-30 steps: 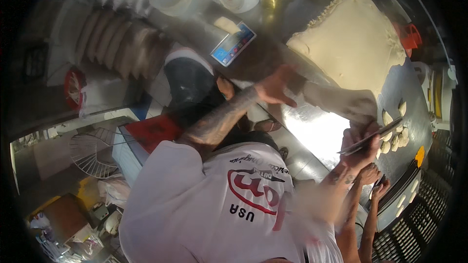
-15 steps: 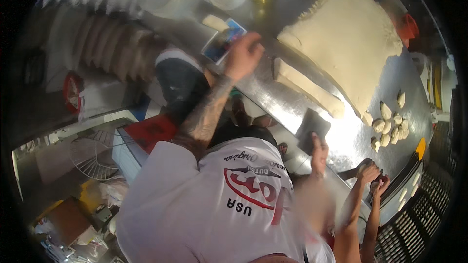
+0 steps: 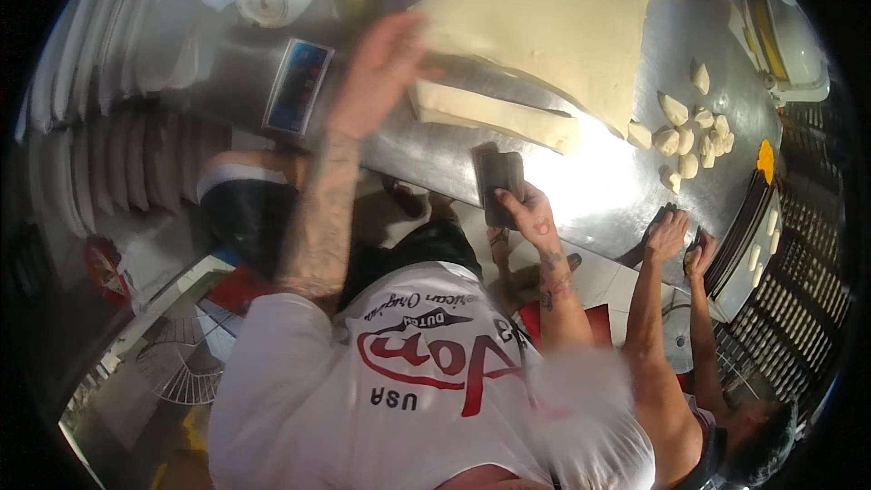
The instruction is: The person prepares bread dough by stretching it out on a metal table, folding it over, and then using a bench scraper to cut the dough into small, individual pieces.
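My right hand (image 3: 531, 213) grips a dark rectangular dough scraper (image 3: 501, 189) at the table's near edge. Just beyond it lies a long cut strip of dough (image 3: 494, 115), apart from the large flat dough sheet (image 3: 544, 18). My left hand (image 3: 376, 77), smeared by motion, is over the table near the strip's left end. Its fingers look spread, and nothing shows in them. To its left sits a flat device with a blue display (image 3: 299, 86). Several small dough pieces (image 3: 687, 141) lie right of the sheet.
At the right, a co-worker's hands (image 3: 676, 236) are at the table edge beside stacked trays (image 3: 737, 249). A white dial scale (image 3: 268, 2) stands at the far left. Tall stacked pale boards (image 3: 100, 27) line the left side. A slatted rack (image 3: 780, 299) stands at the right.
The view has swung, so the table appears further left. My left hand has moved from the blue display toward the dough strip. The pale piece beside the display no longer shows.
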Demonstrator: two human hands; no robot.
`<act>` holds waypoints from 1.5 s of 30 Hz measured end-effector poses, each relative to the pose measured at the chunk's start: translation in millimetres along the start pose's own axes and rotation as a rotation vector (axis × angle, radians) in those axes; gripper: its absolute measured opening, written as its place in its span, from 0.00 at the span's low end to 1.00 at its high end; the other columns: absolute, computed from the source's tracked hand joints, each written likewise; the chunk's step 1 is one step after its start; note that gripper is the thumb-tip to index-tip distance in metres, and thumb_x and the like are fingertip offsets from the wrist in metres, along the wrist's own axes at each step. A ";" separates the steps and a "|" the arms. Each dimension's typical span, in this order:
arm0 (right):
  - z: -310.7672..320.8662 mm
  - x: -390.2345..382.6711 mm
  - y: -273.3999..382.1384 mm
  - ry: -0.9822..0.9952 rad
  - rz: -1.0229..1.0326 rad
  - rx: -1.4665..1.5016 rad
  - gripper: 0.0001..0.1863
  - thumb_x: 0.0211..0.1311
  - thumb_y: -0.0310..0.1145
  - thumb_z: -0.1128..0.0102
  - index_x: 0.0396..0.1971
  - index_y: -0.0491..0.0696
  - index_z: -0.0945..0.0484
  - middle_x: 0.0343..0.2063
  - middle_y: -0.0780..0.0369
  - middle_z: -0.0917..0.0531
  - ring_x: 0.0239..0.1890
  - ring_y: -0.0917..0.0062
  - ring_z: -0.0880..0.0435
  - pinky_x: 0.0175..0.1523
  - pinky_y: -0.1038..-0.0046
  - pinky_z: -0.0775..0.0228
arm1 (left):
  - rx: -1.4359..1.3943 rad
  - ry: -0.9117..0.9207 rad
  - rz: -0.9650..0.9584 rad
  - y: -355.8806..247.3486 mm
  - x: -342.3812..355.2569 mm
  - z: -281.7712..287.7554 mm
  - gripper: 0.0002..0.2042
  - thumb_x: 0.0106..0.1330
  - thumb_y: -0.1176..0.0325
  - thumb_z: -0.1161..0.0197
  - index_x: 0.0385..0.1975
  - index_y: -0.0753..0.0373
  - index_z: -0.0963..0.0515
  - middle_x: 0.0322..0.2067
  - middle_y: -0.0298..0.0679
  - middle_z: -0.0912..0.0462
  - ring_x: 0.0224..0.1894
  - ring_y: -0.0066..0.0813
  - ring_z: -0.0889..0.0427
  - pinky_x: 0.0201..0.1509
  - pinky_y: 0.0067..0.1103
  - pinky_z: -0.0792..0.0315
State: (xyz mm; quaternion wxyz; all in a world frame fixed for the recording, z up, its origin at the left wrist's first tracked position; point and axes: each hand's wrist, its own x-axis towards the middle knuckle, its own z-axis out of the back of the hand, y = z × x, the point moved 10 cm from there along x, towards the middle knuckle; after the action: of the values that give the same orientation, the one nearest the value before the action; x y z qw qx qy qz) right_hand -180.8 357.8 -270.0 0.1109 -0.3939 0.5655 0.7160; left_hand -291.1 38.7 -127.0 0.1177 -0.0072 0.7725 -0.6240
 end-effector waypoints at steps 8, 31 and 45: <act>-64.4 5.7 150.9 -0.238 0.492 -0.583 0.17 0.65 0.35 0.36 0.47 0.43 0.29 0.32 0.46 0.15 0.35 0.45 0.16 0.38 0.50 0.25 | 0.932 0.023 0.173 89.2 6.0 35.1 0.26 0.70 0.55 0.33 0.62 0.64 0.25 0.60 0.49 0.20 0.63 0.41 0.21 0.66 0.33 0.28; -27.9 8.8 26.1 0.091 0.296 -0.401 0.28 0.67 0.37 0.34 0.63 0.43 0.28 0.46 0.48 0.14 0.50 0.60 0.13 0.56 0.62 0.23 | 0.703 -0.165 0.249 98.0 -33.4 87.9 0.23 0.56 0.61 0.24 0.48 0.63 0.22 0.45 0.49 0.17 0.47 0.42 0.16 0.52 0.33 0.23; 6.6 11.0 21.3 -0.044 0.272 -0.229 0.23 0.67 0.36 0.31 0.55 0.38 0.23 0.44 0.55 0.13 0.47 0.72 0.15 0.54 0.70 0.23 | 0.803 -0.922 -0.141 -62.5 -65.7 297.1 0.24 0.65 0.61 0.28 0.57 0.69 0.20 0.53 0.47 0.16 0.55 0.36 0.18 0.61 0.29 0.27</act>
State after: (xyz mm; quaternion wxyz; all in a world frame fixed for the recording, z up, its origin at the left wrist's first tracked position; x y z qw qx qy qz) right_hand -203.9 353.3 -261.8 -0.0202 -0.3080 0.5258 0.7926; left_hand -179.0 -250.6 -112.8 0.3917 -0.2826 0.3443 -0.8051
